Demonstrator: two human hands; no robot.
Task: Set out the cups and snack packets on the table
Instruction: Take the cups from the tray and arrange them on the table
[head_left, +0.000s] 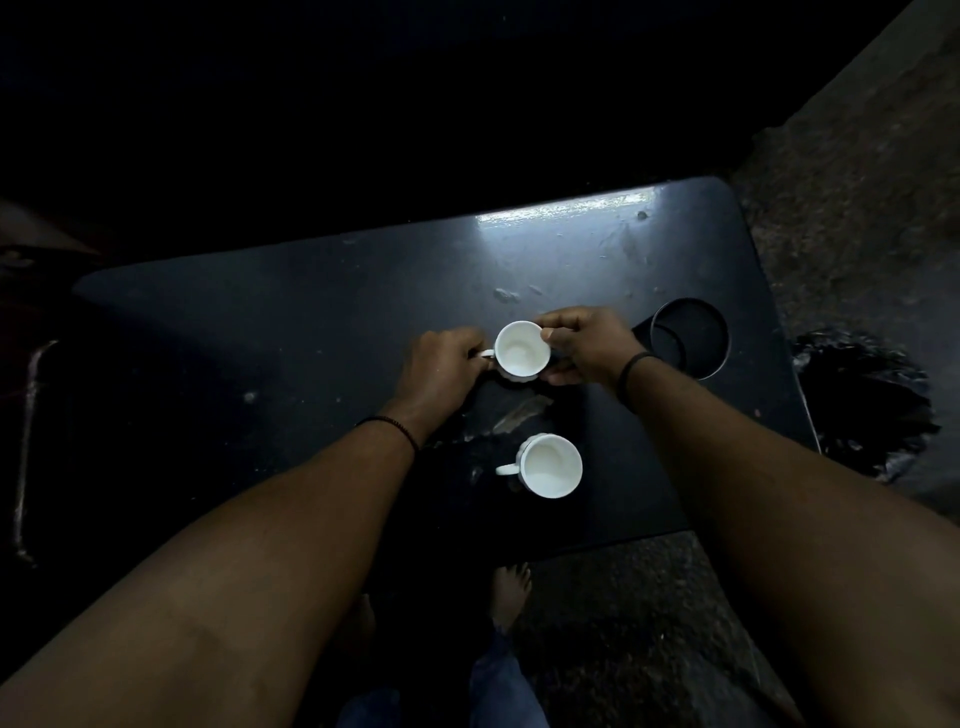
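Observation:
Two empty white cups stand upright on a dark table (270, 332). The far cup (521, 349) sits near the table's middle, and both hands are on it. My left hand (441, 369) grips its handle on the left side. My right hand (582, 343) pinches its rim and right wall. The near cup (551, 465) stands free, closer to the front edge, with its handle pointing left. No snack packets are visible.
A round cup-holder recess (693, 332) is set into the table's right side. A dark metal bar (31, 415) runs along the far left. Rough dark floor (857, 208) lies right of the table, with a black patch (862, 405). My bare feet (511, 587) show below the front edge.

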